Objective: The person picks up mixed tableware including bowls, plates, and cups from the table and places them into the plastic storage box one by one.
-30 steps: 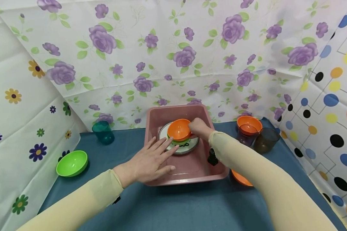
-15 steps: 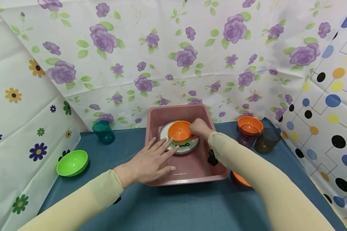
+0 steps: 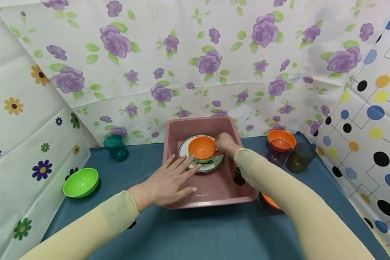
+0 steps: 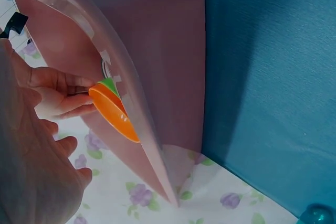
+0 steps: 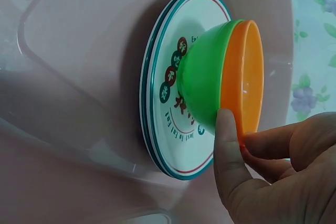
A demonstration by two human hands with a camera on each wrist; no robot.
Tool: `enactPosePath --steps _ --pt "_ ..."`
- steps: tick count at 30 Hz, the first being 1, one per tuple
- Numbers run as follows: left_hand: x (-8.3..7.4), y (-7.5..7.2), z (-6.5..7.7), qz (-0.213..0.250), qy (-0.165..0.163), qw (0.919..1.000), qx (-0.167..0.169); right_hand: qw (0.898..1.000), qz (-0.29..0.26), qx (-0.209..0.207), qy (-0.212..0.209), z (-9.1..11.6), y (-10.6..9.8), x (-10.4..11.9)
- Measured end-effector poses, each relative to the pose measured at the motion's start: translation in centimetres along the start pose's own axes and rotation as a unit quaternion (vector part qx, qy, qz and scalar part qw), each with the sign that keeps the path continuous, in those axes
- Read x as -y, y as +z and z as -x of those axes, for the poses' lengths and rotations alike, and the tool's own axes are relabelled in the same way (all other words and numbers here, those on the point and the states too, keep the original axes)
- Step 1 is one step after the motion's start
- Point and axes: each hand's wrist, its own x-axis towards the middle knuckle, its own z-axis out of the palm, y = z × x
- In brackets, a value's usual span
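In the head view, my right hand (image 3: 226,143) pinches the rim of an orange bowl (image 3: 201,146) between thumb and fingers. This bowl is nested inside a green bowl (image 5: 202,77), as the right wrist view shows. Both stand on two stacked white plates (image 5: 202,11) with teal rims and printed lettering. The plates lie in a pink basin (image 3: 214,186). Spread over the basin's near left side is my left hand (image 3: 165,180), fingers straight, holding nothing. Whether it touches the basin's rim I cannot tell.
On the left of the blue cloth stand a green bowl (image 3: 81,183) and a teal cup (image 3: 116,148). Toward the back right are an orange bowl (image 3: 281,137), a purple cup (image 3: 277,155) and a brown cup (image 3: 300,159). Partly behind my right arm lies another orange item (image 3: 270,200).
The orange bowl has settled slightly lower over the green bowl, with my right hand still pinching its rim. My left hand stays in place.
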Motion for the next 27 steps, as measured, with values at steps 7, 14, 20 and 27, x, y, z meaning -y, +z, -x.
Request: enactPosePath --steps 7,14,20,27 --pt "0.0 0.1 0.0 -0.003 -0.004 1.0000 -0.006 0.997 0.069 0.001 -0.037 1.1 -0.6 0.0" --pt "0.2 0.1 0.1 0.006 -0.022 0.9997 -0.007 0.982 0.147 0.014 -0.116 3.5 -1.6 0.9" --pt "0.7 0.3 0.1 0.011 -0.049 0.9987 -0.002 0.941 0.268 0.017 -0.206 5.8 -2.5 1.1" --pt "1.2 0.3 0.5 0.021 -0.074 0.9969 -0.018 0.899 0.341 -0.003 -0.275 9.1 -3.3 0.2"
